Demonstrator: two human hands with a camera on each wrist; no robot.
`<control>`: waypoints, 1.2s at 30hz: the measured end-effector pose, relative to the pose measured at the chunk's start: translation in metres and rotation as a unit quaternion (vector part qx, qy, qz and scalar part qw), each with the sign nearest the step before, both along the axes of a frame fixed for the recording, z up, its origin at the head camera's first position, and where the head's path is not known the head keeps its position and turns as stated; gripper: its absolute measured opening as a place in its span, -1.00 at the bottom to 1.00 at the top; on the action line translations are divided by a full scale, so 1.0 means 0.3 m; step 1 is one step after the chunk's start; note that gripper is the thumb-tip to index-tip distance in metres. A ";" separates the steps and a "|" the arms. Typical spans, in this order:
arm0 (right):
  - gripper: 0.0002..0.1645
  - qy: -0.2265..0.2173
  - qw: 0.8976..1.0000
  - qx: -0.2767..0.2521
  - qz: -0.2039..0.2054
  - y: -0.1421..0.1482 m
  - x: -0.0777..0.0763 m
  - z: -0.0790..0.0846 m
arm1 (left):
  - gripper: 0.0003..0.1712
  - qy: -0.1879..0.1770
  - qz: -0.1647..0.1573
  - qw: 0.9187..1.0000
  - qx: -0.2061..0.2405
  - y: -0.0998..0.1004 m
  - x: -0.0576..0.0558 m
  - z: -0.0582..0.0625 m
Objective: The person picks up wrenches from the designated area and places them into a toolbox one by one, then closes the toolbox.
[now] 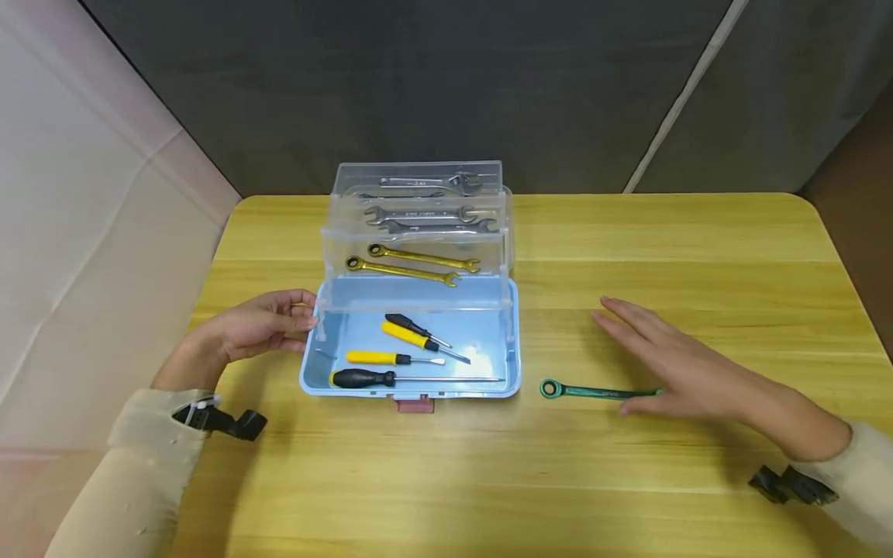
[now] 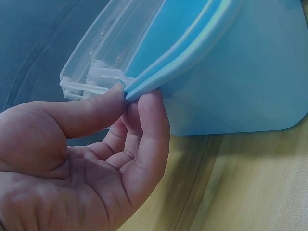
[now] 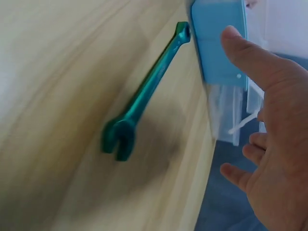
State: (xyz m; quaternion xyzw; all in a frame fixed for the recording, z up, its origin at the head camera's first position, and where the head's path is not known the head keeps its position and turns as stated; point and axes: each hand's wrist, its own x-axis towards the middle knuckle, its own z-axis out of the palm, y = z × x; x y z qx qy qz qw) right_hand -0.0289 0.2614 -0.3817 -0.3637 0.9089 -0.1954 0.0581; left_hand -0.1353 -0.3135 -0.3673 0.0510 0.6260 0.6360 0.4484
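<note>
Here, line by line:

Wrench (image 1: 600,391): green, flat on the tabletop (image 1: 628,232), just right of the toolbox (image 1: 412,341).
Long axis: runs left to right in the head view, about parallel to the near tabletop edge.
Pointing: ring end (image 1: 549,388) toward the toolbox; open-jaw end (image 3: 118,139) away from it, under the right hand.
Right hand (image 1: 670,356): over the wrench's outer end, fingers straight and spread, grip wide and holding nothing; whether it touches the wrench cannot be told.
Left hand (image 1: 261,324): at the toolbox's left side; thumb (image 2: 91,108) and fingers (image 2: 149,125) pinch the blue rim at the corner, grip narrow on the toolbox.
Toolbox: blue base open, clear trays stepped up and back; four screwdrivers (image 1: 412,356) in the base, two gold wrenches (image 1: 415,263) on the tray above, silver wrenches (image 1: 429,217) higher.
Edges: the ring end lies near the toolbox's right front corner, apart from it.
Open room: bare tabletop right of the toolbox, behind the wrench and in front of it down to the near edge.
</note>
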 end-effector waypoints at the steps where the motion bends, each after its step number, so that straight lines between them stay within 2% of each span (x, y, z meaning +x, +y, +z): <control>1: 0.49 -0.002 1.000 -0.001 -0.005 0.007 0.004 -0.006 | -0.87 0.000 0.000 1.000 0.001 -0.001 0.001 0.000; 13: 0.38 -0.031 0.998 -0.007 -0.058 0.067 0.064 -0.085 | -0.86 -0.001 -0.004 1.000 0.012 -0.004 0.004 -0.004; 19: 0.27 -0.011 0.998 0.004 -0.061 0.085 0.074 -0.114 | -0.87 0.002 -0.001 1.000 -0.001 -0.002 0.003 0.000; 22: 0.12 -0.002 0.998 0.009 -0.067 0.090 0.075 -0.123 | -0.87 0.001 -0.003 1.000 -0.003 -0.002 0.003 0.001; 29: -0.43 0.011 0.997 0.001 -0.077 0.099 0.073 -0.139 | -0.87 -0.003 -0.006 1.000 0.003 -0.003 0.001 -0.003; 36: -0.64 -0.008 0.996 0.004 -0.086 0.096 0.078 -0.141 | -0.85 -0.004 -0.007 1.000 0.019 -0.002 0.001 -0.004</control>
